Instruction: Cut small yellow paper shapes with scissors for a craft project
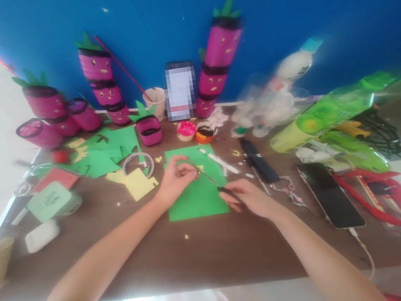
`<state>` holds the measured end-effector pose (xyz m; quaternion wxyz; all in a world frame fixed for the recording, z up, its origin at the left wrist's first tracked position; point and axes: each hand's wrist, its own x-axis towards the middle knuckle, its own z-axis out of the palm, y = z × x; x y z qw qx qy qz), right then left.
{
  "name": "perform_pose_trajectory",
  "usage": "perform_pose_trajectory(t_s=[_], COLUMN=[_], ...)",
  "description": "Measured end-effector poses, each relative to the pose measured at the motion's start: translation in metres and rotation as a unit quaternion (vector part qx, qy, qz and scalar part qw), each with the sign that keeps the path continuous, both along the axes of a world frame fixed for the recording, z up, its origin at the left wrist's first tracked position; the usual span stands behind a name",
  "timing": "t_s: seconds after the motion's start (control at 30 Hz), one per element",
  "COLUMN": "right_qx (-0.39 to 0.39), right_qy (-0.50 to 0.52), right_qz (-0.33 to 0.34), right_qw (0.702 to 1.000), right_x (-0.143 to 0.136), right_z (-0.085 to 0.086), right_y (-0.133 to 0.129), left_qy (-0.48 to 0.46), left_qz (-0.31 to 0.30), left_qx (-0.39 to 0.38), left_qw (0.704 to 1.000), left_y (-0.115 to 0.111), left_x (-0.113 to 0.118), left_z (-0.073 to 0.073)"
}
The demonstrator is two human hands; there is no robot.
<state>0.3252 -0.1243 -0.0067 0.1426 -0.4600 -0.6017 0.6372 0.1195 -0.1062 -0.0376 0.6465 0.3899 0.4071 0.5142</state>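
My right hand is wrapped round the black handles of a pair of scissors, whose thin metal blades point up and left. At their tip, my left hand pinches with thumb and forefinger at a small yellow paper piece, mostly hidden by fingers and blades. Both hands are over a green paper sheet lying flat on the brown table. A white pen lies across the sheet's right edge. To the left is a notched yellow paper, by a roll of clear tape.
Magenta pots with painted faces stand along the blue wall. Green paper scraps lie at the left. A phone leans at the back, near paint cups. Right are another phone and green bottles.
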Motion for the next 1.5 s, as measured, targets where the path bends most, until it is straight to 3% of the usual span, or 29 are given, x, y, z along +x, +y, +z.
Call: perform_pose_trajectory(t_s=[0.23, 0.37, 0.43, 0.57, 0.67, 0.77, 0.87, 1.0, 1.13, 1.3, 1.4, 1.5], right_qx=[0.017, 0.090, 0.167, 0.306, 0.338, 0.346, 0.337, 0.320, 0.323, 0.390, 0.440, 0.481], right_qy=[-0.023, -0.079, -0.125, -0.272, -0.348, -0.381, -0.387, -0.355, -0.322, -0.309, -0.305, -0.305], right_qz=[-0.026, -0.075, -0.112, -0.159, -0.161, -0.169, -0.163, -0.153, -0.152, -0.150, -0.137, -0.147], right_qw=[0.999, 0.990, 0.972, 0.898, 0.859, 0.840, 0.843, 0.865, 0.877, 0.854, 0.833, 0.809], right_x=[0.003, 0.002, 0.004, 0.009, 0.015, 0.021, 0.026, 0.029, 0.028, 0.030, 0.032, 0.026], right_z=[0.003, 0.004, 0.003, 0.000, -0.001, -0.002, -0.004, -0.003, 0.000, -0.006, -0.012, -0.014], right_y=[0.003, 0.004, 0.004, 0.007, 0.010, 0.012, 0.014, 0.015, 0.012, 0.013, 0.015, 0.014], left_qy=[0.000, -0.001, -0.003, 0.024, 0.101, 0.216, 0.322, 0.384, 0.378, 0.316, 0.291, 0.284], left_qz=[0.005, 0.001, -0.001, -0.003, -0.007, -0.019, -0.037, -0.045, -0.038, 0.023, 0.069, 0.045], left_qx=[-0.004, -0.004, -0.001, 0.011, 0.041, 0.101, 0.177, 0.230, 0.227, 0.187, 0.227, 0.290], left_qw=[1.000, 1.000, 1.000, 1.000, 0.994, 0.971, 0.929, 0.893, 0.897, 0.930, 0.927, 0.913], left_y=[0.000, 0.000, 0.001, 0.000, -0.003, -0.007, -0.010, -0.011, -0.010, -0.013, -0.014, -0.015], left_x=[0.000, 0.000, 0.000, 0.000, 0.002, 0.004, 0.006, 0.007, 0.008, 0.007, 0.003, 0.000], left_z=[0.000, -0.001, -0.001, -0.002, -0.003, -0.006, -0.008, -0.009, -0.010, -0.008, -0.006, -0.005])
